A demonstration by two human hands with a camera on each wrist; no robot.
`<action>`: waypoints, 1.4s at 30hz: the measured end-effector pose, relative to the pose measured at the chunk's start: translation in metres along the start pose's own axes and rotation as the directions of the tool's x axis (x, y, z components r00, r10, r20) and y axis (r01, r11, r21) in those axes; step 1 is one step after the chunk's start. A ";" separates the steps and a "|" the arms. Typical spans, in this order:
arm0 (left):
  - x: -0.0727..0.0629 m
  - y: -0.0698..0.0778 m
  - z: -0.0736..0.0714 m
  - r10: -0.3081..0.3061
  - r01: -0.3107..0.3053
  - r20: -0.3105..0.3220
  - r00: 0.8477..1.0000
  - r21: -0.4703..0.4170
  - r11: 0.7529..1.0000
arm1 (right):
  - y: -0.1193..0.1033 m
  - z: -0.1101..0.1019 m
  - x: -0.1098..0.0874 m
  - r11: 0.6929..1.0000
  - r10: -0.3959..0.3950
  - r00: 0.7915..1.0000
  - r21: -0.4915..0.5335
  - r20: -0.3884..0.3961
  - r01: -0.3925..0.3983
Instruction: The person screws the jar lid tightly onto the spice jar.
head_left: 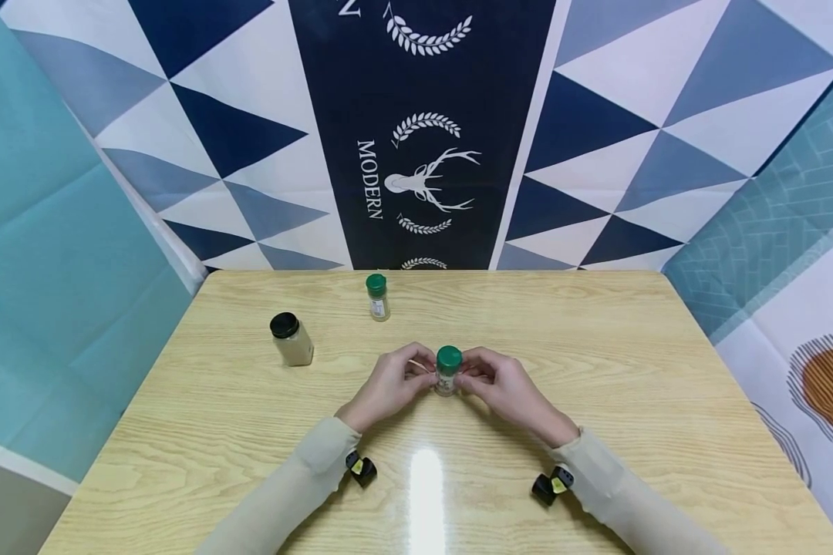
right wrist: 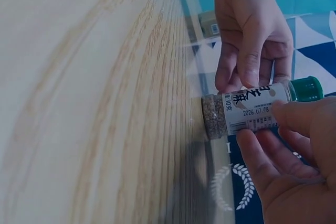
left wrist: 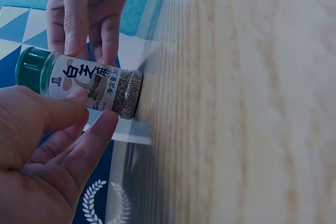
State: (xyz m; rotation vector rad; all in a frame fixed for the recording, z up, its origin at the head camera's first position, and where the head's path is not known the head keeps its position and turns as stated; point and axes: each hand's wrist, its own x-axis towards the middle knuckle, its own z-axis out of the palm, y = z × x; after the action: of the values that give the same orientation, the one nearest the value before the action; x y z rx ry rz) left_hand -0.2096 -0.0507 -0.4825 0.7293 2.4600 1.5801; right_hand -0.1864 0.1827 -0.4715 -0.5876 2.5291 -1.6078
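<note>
A small clear spice jar of seeds (head_left: 447,383) with a green cap stands upright on the wooden table, between the two hands. Its white label (left wrist: 84,80) carries Chinese characters, and pale seeds (left wrist: 127,94) show through its base. The left hand (head_left: 396,381) holds it from the left, thumb on the label and fingers along the side. From the right, the right hand (head_left: 503,385) pinches it, thumb and fingertips at the glass. In the right wrist view a printed date shows on the label (right wrist: 254,109) beside the right thumb.
Further back stands another green-capped jar (head_left: 378,299). To the left is a square jar (head_left: 295,345) with a black lid and pale contents. Patterned cloth (head_left: 423,139) hangs behind the wooden table (head_left: 597,347). Small black cameras (head_left: 362,469) sit at both wrists.
</note>
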 end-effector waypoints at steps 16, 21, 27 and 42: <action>0.009 -0.002 -0.001 -0.010 0.011 -0.038 0.999 0.003 1.000 | -0.001 -0.001 0.009 1.000 0.018 1.000 0.020 -0.009 -0.018; 0.012 -0.002 -0.001 -0.033 0.033 -0.040 0.999 0.000 0.999 | -0.001 -0.002 0.013 1.000 0.019 1.000 0.004 -0.020 -0.019; 0.016 -0.002 -0.001 -0.066 0.066 -0.040 0.997 -0.010 0.998 | 0.001 -0.004 0.017 1.000 0.020 1.000 0.021 -0.018 -0.020; 0.025 0.000 -0.002 -0.073 0.074 -0.042 0.996 0.003 0.997 | 0.004 -0.008 0.024 1.000 0.026 0.999 -0.009 -0.027 -0.026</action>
State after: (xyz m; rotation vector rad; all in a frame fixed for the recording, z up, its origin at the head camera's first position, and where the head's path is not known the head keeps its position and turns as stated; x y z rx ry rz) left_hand -0.2320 -0.0410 -0.4777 0.6053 2.4897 1.5792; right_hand -0.2118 0.1824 -0.4688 -0.5355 2.5542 -1.6073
